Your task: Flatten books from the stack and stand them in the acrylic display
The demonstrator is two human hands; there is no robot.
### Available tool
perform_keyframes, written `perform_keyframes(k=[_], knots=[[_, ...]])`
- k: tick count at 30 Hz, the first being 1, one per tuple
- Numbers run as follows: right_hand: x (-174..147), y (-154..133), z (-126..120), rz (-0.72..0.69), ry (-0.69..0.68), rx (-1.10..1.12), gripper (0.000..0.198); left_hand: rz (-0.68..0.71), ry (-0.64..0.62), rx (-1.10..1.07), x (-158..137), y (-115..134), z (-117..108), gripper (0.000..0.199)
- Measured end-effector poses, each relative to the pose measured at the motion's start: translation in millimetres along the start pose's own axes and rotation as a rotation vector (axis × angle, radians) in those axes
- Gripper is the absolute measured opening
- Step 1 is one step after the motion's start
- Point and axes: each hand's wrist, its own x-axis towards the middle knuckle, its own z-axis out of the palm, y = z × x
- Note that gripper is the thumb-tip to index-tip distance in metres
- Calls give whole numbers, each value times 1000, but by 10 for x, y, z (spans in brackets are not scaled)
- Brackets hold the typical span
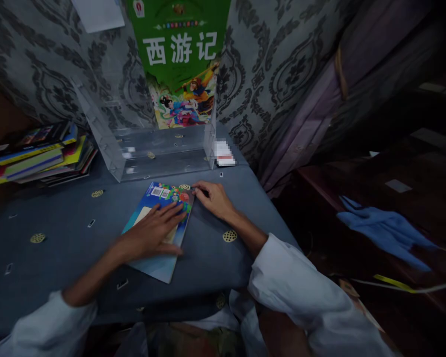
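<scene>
A blue book with a colourful top edge and a barcode lies closed on the dark blue cloth of the table. Across its middle rests my left hand, palm down with the fingers spread, holding nothing. At the book's upper right corner is my right hand; its thumb and forefinger are pinched together beside that corner. Whether they grip the corner or something small I cannot make out.
A clear acrylic rack stands behind the book, with a green book upright at its back. Several books are stacked at the left. A pixelated card lies right of the rack. Blue cloth lies off to the right.
</scene>
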Motion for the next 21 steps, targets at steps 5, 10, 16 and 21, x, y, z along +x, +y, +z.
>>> perform_keyframes(k=[5,10,16,21], knots=[[-15,11,24,7,17,-34,24,33,-140,-41,-661,-116,54,110],[-24,49,61,-27,27,-83,24,12,-33,32,-677,1,154,88],[38,202,136,-105,0,-67,27,-59,75,120,-342,188,255,75],[205,355,179,-147,-29,-129,31,-163,105,174,-59,331,308,71]])
